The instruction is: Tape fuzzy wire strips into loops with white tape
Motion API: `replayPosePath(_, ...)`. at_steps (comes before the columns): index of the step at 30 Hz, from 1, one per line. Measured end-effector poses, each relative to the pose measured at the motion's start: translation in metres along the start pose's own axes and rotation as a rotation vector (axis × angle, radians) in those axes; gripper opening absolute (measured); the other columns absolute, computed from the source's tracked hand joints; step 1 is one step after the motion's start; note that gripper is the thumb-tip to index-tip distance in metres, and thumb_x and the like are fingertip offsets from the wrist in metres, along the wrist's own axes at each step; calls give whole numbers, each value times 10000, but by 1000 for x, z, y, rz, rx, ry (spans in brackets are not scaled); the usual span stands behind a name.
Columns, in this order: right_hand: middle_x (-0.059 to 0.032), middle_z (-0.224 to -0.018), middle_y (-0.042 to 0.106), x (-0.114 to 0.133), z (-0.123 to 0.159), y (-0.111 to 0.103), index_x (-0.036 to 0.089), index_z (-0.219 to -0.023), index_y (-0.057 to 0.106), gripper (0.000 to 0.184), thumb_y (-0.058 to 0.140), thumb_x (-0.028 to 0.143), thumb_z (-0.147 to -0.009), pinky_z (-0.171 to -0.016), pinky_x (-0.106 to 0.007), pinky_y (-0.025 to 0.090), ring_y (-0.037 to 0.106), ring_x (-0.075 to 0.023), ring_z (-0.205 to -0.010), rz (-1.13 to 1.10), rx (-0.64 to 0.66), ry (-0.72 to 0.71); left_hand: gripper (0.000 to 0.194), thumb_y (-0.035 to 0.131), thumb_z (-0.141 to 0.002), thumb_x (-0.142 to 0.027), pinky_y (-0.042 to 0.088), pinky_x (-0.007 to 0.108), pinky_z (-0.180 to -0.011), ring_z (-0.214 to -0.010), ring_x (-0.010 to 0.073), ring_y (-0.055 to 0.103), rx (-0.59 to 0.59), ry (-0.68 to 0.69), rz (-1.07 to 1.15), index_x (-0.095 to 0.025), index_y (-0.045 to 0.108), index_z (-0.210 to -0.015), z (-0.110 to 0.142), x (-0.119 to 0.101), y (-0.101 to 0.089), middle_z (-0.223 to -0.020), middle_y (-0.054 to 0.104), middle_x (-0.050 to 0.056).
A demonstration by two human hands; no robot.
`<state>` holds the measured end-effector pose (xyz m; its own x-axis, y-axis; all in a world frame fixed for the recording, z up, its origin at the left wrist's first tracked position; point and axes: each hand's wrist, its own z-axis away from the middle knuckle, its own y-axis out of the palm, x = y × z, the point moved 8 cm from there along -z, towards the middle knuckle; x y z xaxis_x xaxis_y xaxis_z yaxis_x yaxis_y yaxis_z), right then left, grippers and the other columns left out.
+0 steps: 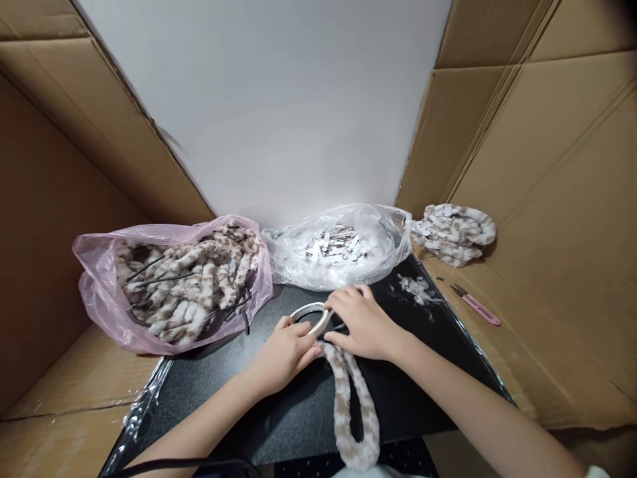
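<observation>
A white roll of tape point(322, 324) stands between my hands on the black tabletop. My left hand point(284, 352) is closed, its thumb at the upper end of a fluffy white-and-brown striped loop point(342, 398) and its other fingers against the roll's left side. From the right, my right hand point(365, 325) curls its fingers onto the roll's rim, thumb lower down near the loop's top. The loop hangs toward the table's front edge. Its joined ends are partly hidden by my fingers.
At left, a pink plastic bag point(94, 292) holds several fluffy striped pieces point(194, 285) with dark cords. A clear bag point(383, 232) contains white tags point(338, 245). Rightward lie a fluffy bundle point(460, 236), pink-handled thread snips point(478, 309) and white scraps point(419, 290). Cardboard walls point(562, 219) flank the table.
</observation>
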<state>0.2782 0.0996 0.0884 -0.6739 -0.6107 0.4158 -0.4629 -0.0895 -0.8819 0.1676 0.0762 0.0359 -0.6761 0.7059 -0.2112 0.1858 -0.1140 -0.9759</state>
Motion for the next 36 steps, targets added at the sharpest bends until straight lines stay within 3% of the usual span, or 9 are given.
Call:
replayPosePath(4, -48, -948, 666, 0, -22, 18, 179, -948, 573, 256, 690, 346, -795, -1009, -475, 265, 589, -229, -950, -26, 121, 39, 385, 267, -1000, -332, 312, 334, -748, -737, 193, 509, -5, -29, 99, -160, 608, -953, 6, 3, -3, -798, 572, 50)
replayPosePath(8, -7, -765, 659, -4, -26, 24, 175, -880, 585, 206, 682, 343, -808, -1005, -463, 254, 606, -199, -824, 11, 207, 73, 392, 277, -996, -320, 304, 319, -723, -716, 187, 499, -10, -42, 153, -161, 579, -803, 10, 6, -5, -775, 559, 44)
replayPosePath(12, -25, -796, 683, 10, -27, 25, 173, -810, 609, 170, 532, 281, -918, -949, -417, 268, 596, -188, -825, 127, 270, -86, 400, 278, -993, -308, 286, 302, -687, -674, 170, 483, -37, -3, 208, -167, 522, -709, 10, 4, -13, -710, 536, 20)
replayPosePath(16, -33, -840, 680, 26, -25, 23, 173, -815, 613, 178, 482, 225, -922, -890, -427, 247, 553, -202, -861, 253, 202, -281, 409, 270, -992, -295, 281, 279, -643, -610, 144, 440, -113, -18, 345, -173, 449, -645, 14, 8, -20, -646, 489, -8)
replayPosePath(19, -18, -804, 661, 31, -21, 21, 171, -793, 590, 138, 492, 198, -888, -856, -446, 212, 512, -205, -860, 298, 70, -313, 416, 276, -988, -316, 294, 259, -610, -586, 133, 419, -197, -116, 519, -181, 374, -606, 18, 17, -21, -613, 437, -19)
replayPosePath(25, -12, -776, 642, 28, -18, 21, 179, -764, 550, 126, 489, 167, -874, -769, -416, 194, 470, -205, -867, 271, -104, -145, 412, 296, -976, -364, 298, 241, -548, -559, 122, 375, -367, -311, 720, -195, 337, -603, 24, 28, -14, -609, 381, -25)
replayPosePath(36, -73, -849, 679, 33, -30, 17, 166, -792, 588, 115, 484, 126, -821, -797, -467, 267, 468, -260, -953, 244, -22, 149, 419, 344, -938, -446, 276, 240, -508, -540, 119, 326, -618, -593, 762, -205, 327, -595, 28, 28, -8, -571, 347, -35)
